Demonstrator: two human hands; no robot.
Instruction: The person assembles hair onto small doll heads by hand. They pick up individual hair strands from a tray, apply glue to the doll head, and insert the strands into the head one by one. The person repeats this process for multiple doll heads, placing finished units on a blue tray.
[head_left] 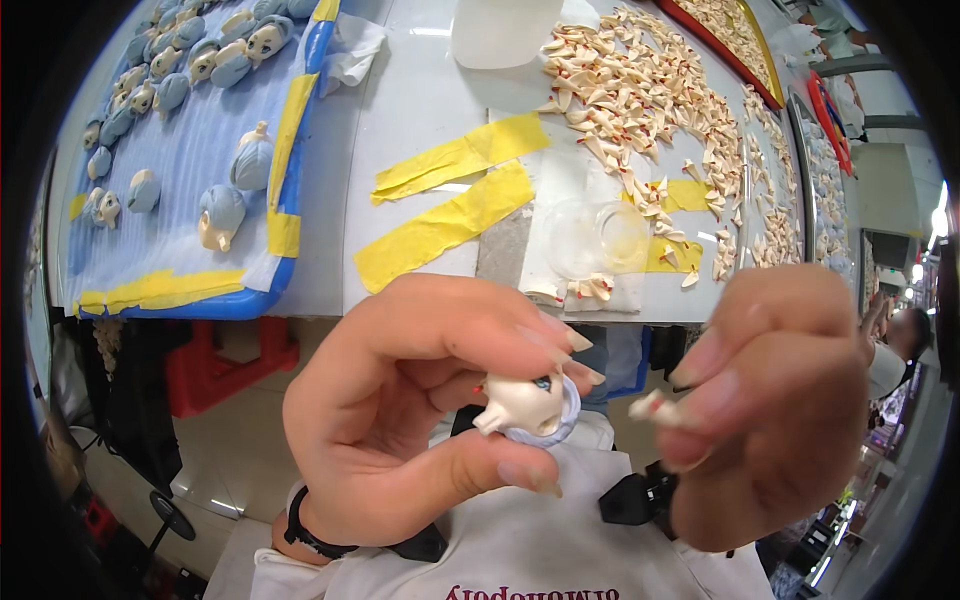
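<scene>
My left hand [400, 400] is closed round a small doll head [522, 405], its thumb below and fingertips above. The head is pale, with a painted blue eye, light blue hair along one edge and a short neck stub pointing left. A red spot shows by its upper left side. To the right, my right hand [770, 400] pinches a small cream plastic piece with a red mark [655, 408] between thumb and finger. That piece is apart from the doll head. Both hands are raised in front of the table edge, over my lap.
A blue tray [262, 303] edged with yellow tape holds several blue-haired doll heads [222, 215] at left. Loose cream pointed pieces [640, 90] with red tips are heaped at the back right. Near them are a clear round lid [600, 238], yellow tape strips [445, 225] and a white container [505, 35].
</scene>
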